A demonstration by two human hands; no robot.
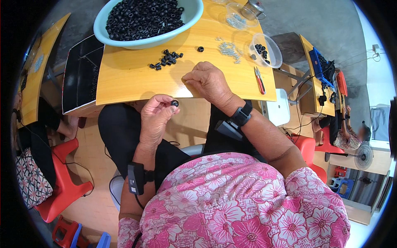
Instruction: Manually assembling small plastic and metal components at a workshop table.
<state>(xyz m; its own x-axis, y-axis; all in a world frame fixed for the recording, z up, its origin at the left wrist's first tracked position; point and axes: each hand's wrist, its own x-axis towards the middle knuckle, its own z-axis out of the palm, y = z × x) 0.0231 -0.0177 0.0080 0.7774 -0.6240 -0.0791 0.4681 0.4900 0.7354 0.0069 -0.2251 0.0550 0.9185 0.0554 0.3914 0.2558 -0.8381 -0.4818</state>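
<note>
Held piece: small black ring-like piece, smooth and glossy, in the left hand between thumb and fingertips, above the lap, just off the table's near edge.
Right hand: over the near edge, fingers curled, thumb and forefinger pinched; cannot tell whether anything sits between.
Tabletop: yellow wood-look, smooth, faintly shiny.
Loose black pieces: short, hollow, tube-like; small heap beyond the hands. Single black ring lies apart, right of it.
Silvery bits: thin, shiny, scattered; too small to make out.
Cutters: pointed metal blades, red-and-black handles, near the table's right edge.
In the way: nothing solid between left hand and heap except the table edge.
Basin: pale blue-green, round, heaped with black pieces.
Near clear tub: some black pieces inside.
Far clear tub: silvery bits; metal cup beside it.
</note>
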